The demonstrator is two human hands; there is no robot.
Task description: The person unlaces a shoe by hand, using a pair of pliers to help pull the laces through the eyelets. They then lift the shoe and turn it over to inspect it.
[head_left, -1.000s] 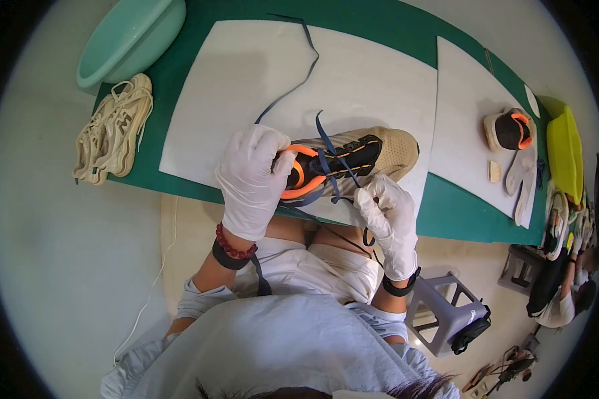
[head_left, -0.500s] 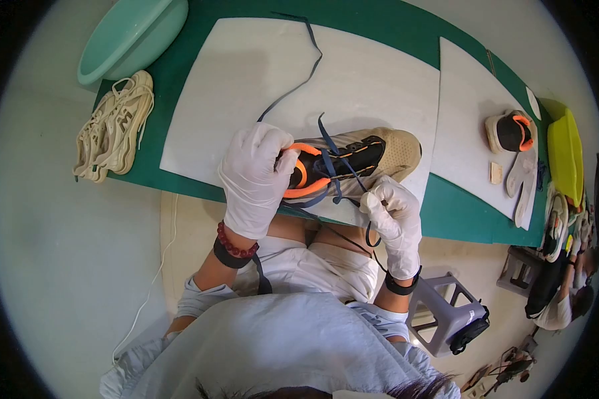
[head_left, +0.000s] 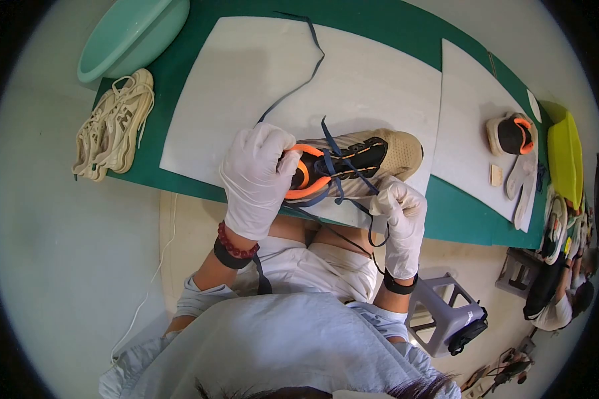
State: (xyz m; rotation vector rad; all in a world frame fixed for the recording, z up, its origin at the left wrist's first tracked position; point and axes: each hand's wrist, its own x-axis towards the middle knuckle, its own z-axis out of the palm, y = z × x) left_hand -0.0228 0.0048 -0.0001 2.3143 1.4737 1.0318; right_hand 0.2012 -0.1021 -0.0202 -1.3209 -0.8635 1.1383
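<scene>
A beige shoe [head_left: 403, 151] with a black tongue and orange collar lining lies sideways on a white board, toe to the right. Dark blue lace crosses its throat loosely. My left hand [head_left: 258, 179], in a white glove, is closed at the collar end, its fingertips partly hidden. From above that hand a long length of lace [head_left: 291, 94] runs to the board's far edge. My gloved right hand [head_left: 400, 216] pinches the blue lace beside the shoe's near side, drawing it out from the throat. Loose lace hangs below this hand.
Left stand a pair of cream sneakers [head_left: 116, 126] and a green basin [head_left: 132, 38]. On the right-hand board are another shoe [head_left: 510, 135], insoles [head_left: 520, 186] and a small block [head_left: 496, 175]. A yellow tub [head_left: 566, 151], a grey stool [head_left: 442, 312] and another person [head_left: 558, 307] are farther right.
My right hand has moved slightly right, away from the throat, with the pinched lace. My left hand stays at the collar, and the shoe has barely shifted.
</scene>
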